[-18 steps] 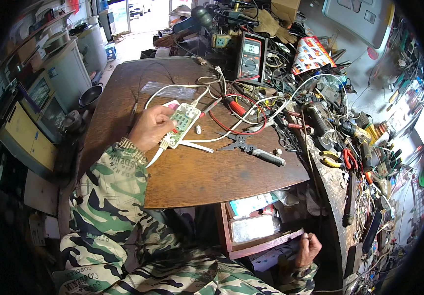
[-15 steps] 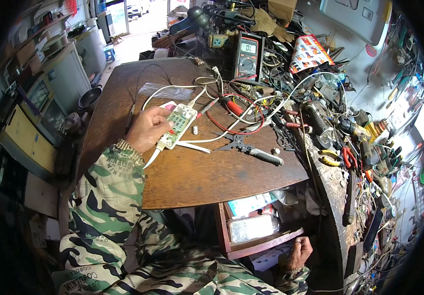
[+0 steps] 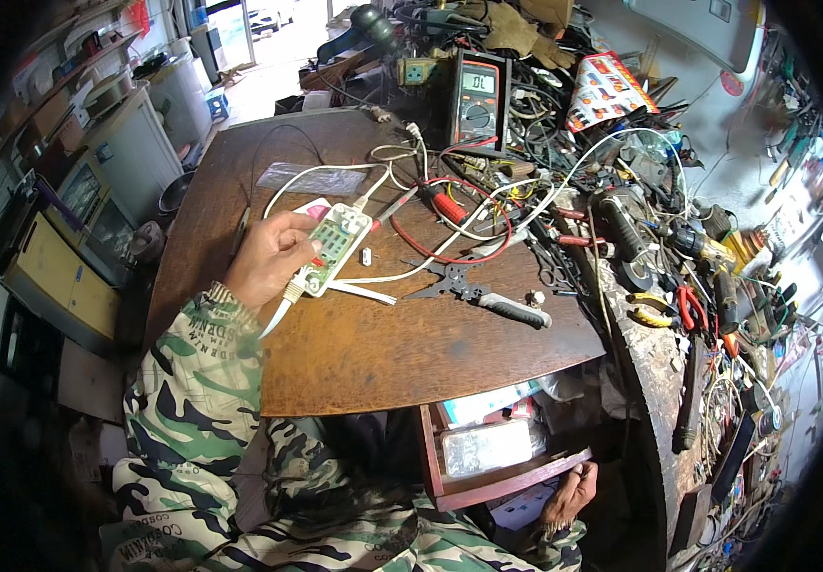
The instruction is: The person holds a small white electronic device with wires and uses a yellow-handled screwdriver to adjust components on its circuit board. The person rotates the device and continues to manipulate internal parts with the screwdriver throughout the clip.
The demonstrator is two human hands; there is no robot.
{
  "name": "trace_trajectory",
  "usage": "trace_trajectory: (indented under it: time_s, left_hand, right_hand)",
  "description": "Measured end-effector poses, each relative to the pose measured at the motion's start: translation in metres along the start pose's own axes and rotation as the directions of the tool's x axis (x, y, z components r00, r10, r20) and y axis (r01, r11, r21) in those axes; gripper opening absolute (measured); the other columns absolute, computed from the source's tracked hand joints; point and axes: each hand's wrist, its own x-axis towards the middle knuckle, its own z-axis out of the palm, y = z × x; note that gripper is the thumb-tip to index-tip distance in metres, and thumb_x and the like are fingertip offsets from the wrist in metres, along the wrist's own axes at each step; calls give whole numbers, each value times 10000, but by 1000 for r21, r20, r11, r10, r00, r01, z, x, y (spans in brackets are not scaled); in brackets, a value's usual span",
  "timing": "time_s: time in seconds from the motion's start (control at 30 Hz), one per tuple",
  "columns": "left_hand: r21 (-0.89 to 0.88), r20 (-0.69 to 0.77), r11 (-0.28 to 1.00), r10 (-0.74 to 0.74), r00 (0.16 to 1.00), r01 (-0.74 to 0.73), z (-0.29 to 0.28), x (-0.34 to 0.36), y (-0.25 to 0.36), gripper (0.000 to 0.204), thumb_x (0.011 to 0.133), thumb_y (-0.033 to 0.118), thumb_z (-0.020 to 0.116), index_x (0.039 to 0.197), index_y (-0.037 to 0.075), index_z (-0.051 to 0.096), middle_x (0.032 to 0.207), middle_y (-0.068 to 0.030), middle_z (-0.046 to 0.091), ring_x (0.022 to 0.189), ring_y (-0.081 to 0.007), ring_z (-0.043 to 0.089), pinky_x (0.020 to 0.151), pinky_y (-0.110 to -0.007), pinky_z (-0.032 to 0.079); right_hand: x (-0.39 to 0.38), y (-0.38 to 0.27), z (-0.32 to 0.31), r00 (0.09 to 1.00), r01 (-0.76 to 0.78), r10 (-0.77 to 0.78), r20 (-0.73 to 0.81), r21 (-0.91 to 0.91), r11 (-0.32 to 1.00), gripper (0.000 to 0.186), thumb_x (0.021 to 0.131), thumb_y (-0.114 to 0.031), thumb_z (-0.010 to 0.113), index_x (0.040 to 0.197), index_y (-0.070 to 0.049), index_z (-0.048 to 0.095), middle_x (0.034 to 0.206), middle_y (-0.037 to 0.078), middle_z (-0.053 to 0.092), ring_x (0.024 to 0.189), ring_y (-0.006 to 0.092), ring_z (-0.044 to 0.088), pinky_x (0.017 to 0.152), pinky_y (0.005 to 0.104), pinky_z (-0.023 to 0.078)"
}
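Observation:
My left hand [image 3: 268,259] pinches a white plastic casing with a green circuit board [image 3: 337,242] in it, over the table's left half. A small red part shows at my fingertips. White cables enter the casing at both ends, and a pinkish-marked white piece lies behind it. My right hand [image 3: 572,492] is low at the right, its fingers curled close by the front corner of the open drawer [image 3: 512,484]; what they hold, if anything, is hidden. Right of the casing are a small white part [image 3: 366,256] and a wire stripper [image 3: 478,291] with a grey handle.
A multimeter [image 3: 478,100] stands at the table's back, with red test leads trailing forward. Tangled wires and tools crowd the right side, including red-handled pliers [image 3: 691,310] and a drill [image 3: 698,248]. A clear plastic bag [image 3: 311,179] lies behind the casing. The drawer holds a clear box [image 3: 488,446].
The view has shifted slightly. My left hand still holds the casing. My right hand has come a little closer to the drawer's front corner.

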Motion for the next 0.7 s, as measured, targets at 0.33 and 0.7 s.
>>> trace_trajectory:
  time_s: [0.33,0.7]
  left_hand:
    - [-39,-5,999,-33,999,33,-1,-6,7,387,917,61,610,1237,-114,479,1003,-148,648,830,-109,625,711,-235,518]
    - [-65,43,995,82,996,-79,-11,-8,-9,390,902,50,620,1227,-114,478,970,-144,656,848,-149,644,732,-259,520]
  right_hand:
    - [70,-14,116,987,155,-159,14,155,976,166,932,-129,452,877,13,516,694,51,438,634,142,395,567,284,372]
    - [27,-104,77,842,435,-509,181,332,837,182,860,-94,464,937,46,550,818,168,528,697,266,518,639,359,435]
